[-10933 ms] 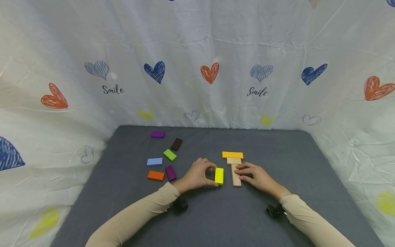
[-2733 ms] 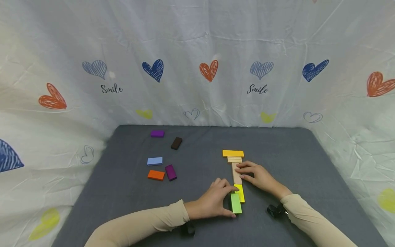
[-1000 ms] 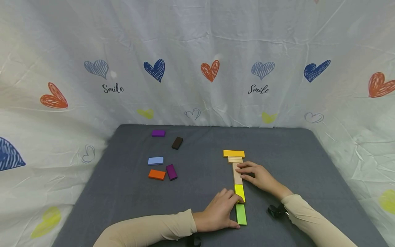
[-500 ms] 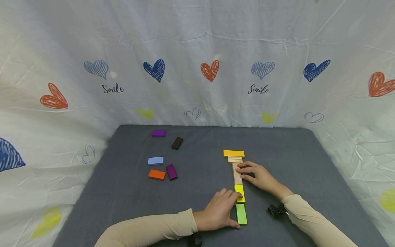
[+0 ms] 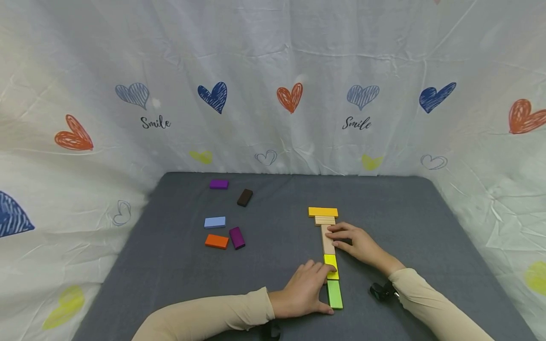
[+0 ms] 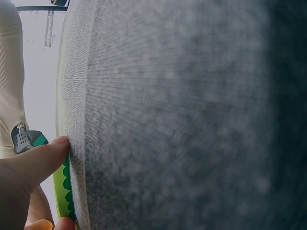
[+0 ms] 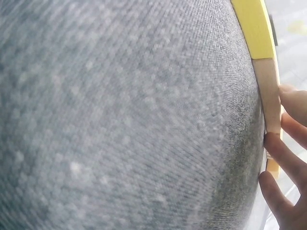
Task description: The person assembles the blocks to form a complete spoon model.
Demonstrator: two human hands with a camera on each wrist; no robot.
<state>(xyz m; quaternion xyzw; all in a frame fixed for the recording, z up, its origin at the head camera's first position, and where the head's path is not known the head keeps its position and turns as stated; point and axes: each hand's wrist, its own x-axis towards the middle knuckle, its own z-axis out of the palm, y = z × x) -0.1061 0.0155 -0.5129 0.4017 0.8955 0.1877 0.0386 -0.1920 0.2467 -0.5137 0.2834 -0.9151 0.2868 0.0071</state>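
Observation:
My left hand pinches a light green block lengthwise, with the thumb at its near end and a fingertip at the far end, over the yellow block. In the left wrist view the green block shows between thumb and fingertip. The green block lies flat against the yellow block's near end. Beyond that, a plain wooden block, a ridged wooden piece and a crosswise amber block continue the line. My right hand rests loosely extended fingertips on the plain wooden block.
Loose blocks lie on the left of the grey tabletop: purple, dark brown, light blue, orange and plum. A white curtain printed with hearts surrounds the table's back and sides.
The yellow block, then the green one from the left group, have come into the line. Lately my left hand has shifted the green block slightly right and away from me. My right hand stays put.

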